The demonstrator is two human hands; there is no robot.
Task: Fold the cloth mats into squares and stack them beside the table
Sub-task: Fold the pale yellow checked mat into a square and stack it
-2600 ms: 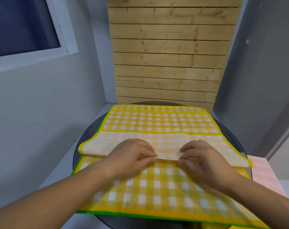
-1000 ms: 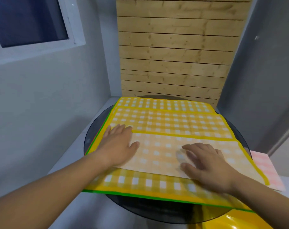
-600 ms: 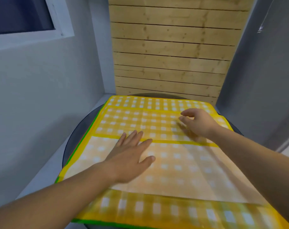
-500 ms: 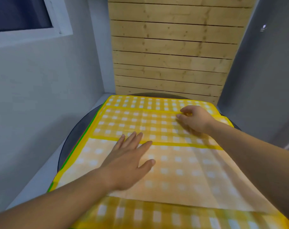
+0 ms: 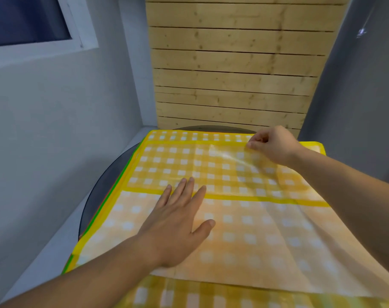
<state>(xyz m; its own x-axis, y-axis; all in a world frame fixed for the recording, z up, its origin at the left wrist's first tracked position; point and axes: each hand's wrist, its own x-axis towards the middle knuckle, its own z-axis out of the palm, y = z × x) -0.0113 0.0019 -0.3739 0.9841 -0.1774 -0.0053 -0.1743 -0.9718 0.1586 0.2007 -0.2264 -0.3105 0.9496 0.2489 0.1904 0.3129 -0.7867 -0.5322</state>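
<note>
A corner of a room: grey walls (image 5: 55,130) on both sides, a pale wood panel (image 5: 233,63) of level planks at the back, and a window (image 5: 22,18) high on the left.

Below the panel stands a round, dark bench (image 5: 107,185). Only its left and far rims show.

A yellow checked mat (image 5: 244,230) covers most of the bench. Its near part is folded away from the person and lies pale side up. The flap's yellow border runs across the middle from left to right. Beyond it the brighter checked face reaches another yellow border near the far rim. A thin green edge (image 5: 100,215) of cloth below shows along the mat's left side.

Both bare forearms reach in from the bottom of the view.

The left hand (image 5: 178,225) lies palm down on the pale flap. Its fingers are straight and a little spread, and the tips reach the flap's border. Its grip is wide and holds nothing.

The right hand (image 5: 273,145) stretches to the far right, knuckles up and fingers curled. Its grip is narrow: thumb and fingertips pinch the mat at the far border, and a shiny crease runs from the pinch towards the person.
</note>
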